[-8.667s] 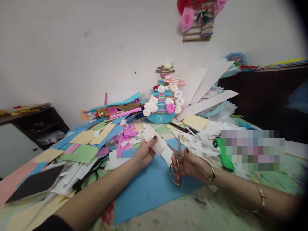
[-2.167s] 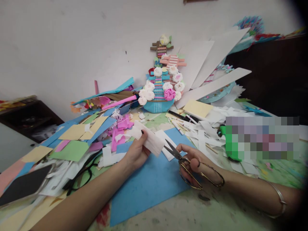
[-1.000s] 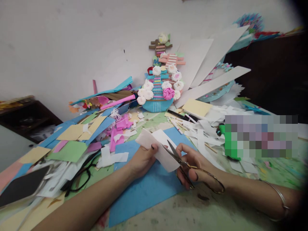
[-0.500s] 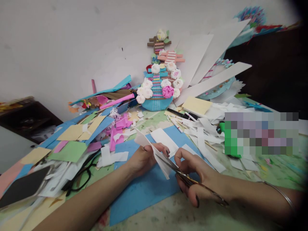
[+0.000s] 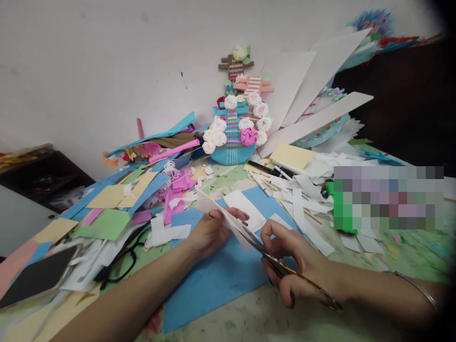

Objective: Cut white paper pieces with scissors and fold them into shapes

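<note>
My left hand (image 5: 215, 230) pinches a piece of white paper (image 5: 210, 202) above the blue sheet (image 5: 203, 294). The paper is tilted, with its lower corner pointing toward my right hand (image 5: 292, 256). That hand is closed on a pair of scissors (image 5: 276, 263), fingers through the handles, and the blades meet the paper's edge. Just beyond the hands, another folded white piece of paper (image 5: 245, 211) lies on the blue sheet. My left fingertips partly cover it.
Upright at the back stands a blue paper instrument (image 5: 233, 154) with paper flowers. White strips (image 5: 299, 221), markers (image 5: 263, 185) and sticks lie to the right. On the left are coloured paper scraps (image 5: 105, 224), black-framed glasses (image 5: 123, 273) and a dark phone (image 5: 39, 275).
The white paper has tilted flatter and shifted slightly left in my left hand. The scissors stay at its edge, and my right hand has barely moved.
</note>
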Motion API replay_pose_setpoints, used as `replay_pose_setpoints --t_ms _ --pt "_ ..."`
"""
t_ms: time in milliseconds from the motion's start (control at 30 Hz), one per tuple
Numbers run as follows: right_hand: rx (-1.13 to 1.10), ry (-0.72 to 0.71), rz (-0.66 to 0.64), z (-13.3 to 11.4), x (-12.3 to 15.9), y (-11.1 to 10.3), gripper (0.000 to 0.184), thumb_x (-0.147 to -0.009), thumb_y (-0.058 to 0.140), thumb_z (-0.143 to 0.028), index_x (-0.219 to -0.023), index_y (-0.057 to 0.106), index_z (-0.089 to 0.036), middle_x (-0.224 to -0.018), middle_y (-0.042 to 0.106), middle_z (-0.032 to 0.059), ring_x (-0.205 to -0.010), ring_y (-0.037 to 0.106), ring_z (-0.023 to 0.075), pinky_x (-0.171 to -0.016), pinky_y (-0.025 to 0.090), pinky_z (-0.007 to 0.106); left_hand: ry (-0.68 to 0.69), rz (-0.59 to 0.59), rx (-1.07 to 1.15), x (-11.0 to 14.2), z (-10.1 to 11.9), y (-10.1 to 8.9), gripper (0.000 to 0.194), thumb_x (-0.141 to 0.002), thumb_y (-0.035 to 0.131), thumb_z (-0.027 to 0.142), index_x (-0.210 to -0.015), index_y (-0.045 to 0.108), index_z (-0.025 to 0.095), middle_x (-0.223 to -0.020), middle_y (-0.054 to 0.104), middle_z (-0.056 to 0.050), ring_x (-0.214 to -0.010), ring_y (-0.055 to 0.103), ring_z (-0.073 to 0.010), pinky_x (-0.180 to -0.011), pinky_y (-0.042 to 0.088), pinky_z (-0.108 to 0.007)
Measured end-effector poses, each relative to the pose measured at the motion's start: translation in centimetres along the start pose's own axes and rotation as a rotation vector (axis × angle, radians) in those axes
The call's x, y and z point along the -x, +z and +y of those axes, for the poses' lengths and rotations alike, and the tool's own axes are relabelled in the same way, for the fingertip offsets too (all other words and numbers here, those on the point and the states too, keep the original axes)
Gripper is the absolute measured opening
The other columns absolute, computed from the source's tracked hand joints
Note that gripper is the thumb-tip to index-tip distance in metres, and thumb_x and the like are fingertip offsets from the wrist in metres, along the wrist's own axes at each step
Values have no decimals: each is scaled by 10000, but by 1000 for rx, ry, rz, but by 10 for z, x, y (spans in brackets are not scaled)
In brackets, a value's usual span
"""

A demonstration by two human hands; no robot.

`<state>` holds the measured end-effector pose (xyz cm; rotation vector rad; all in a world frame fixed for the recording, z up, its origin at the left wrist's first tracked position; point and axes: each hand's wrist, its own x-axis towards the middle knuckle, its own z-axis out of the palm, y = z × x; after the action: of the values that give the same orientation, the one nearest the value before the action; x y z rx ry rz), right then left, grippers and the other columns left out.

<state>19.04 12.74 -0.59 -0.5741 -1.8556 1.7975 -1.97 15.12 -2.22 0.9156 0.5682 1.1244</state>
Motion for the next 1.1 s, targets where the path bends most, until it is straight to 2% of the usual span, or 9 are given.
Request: replay_pose_setpoints --t_ms 267,467,633,800,933,1100 --pt "135 35 2 -6 1 2 530 -660 782 -425 -809 314 -227 -599 509 -69 -514 394 75 -443 308 190 20 193 191 -4 7 2 374 -524 823 469 -722 691 181 -727 656 -20 -824 645 -217 -773 526 -383" --pt "172 20 -3 -2 1 1 521 -686 743 -495 -838 324 -224 -586 482 -74 -495 366 71 -425 263 191 15 239 271 -6 11 3 418 -462 845 458 -728 675 185 -716 646 -3 -800 650 -211 -736 529 -366" --pt "197 13 11 2 1 -1 493 -712 730 -474 -844 327 -222 -591 485 -73 -495 356 69 -430 251 192 12 226 342 -5 13 4 364 -479 843 442 -702 672 211 -701 641 14 -791 652 -214 -736 535 -395" --pt "170 37 19 0 1 -1 497 -727 711 -497 -845 312 -225 -598 509 -66 -496 374 72 -434 272 190 1 217 300 -4 10 4 365 -470 853 430 -706 691 202 -694 646 4 -785 649 -206 -721 535 -366" --pt "93 33 18 -1 0 0 515 -720 716 -507 -848 303 -227 -632 546 -50 -514 427 77 -448 315 181 30 176 195 -4 6 2 367 -521 823 476 -714 703 188 -710 652 -12 -803 634 -199 -760 514 -358" --pt "-76 27 20 2 0 0 537 -702 746 -469 -887 299 -234 -671 570 -54 -498 435 60 -433 337 150 -21 76 -72 -3 4 -2 565 -514 767 615 -733 714 96 -808 659 -101 -785 603 -217 -752 476 -340"
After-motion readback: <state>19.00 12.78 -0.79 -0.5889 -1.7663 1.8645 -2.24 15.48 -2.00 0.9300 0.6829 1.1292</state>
